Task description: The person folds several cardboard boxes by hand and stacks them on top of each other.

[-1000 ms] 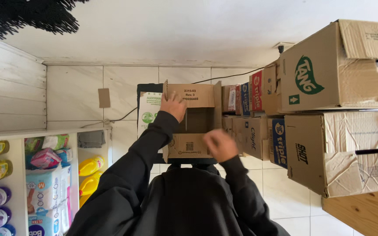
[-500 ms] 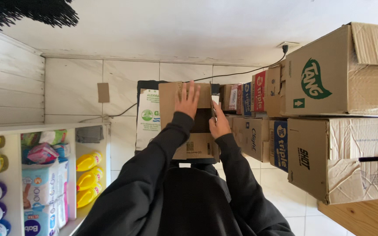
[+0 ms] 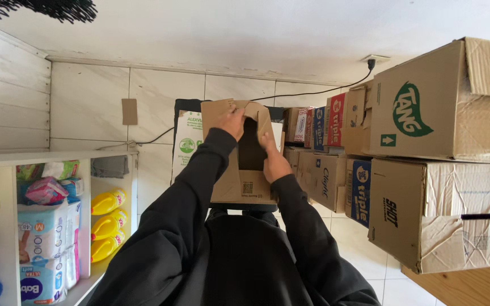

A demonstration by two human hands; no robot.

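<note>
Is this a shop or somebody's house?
Probably a shop's storeroom. Printed cardboard cartons are stacked against the tiled wall, and white shelves hold rows of yellow bottles and packs of wipes.

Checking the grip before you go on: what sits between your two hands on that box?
In the head view, only the cardboard box's dark opening lies between the left hand and right hand; each holds a flap edge.

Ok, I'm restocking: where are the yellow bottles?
Head view, lower left: the yellow bottles lie in the white shelf, right of the wipe packs.
</note>
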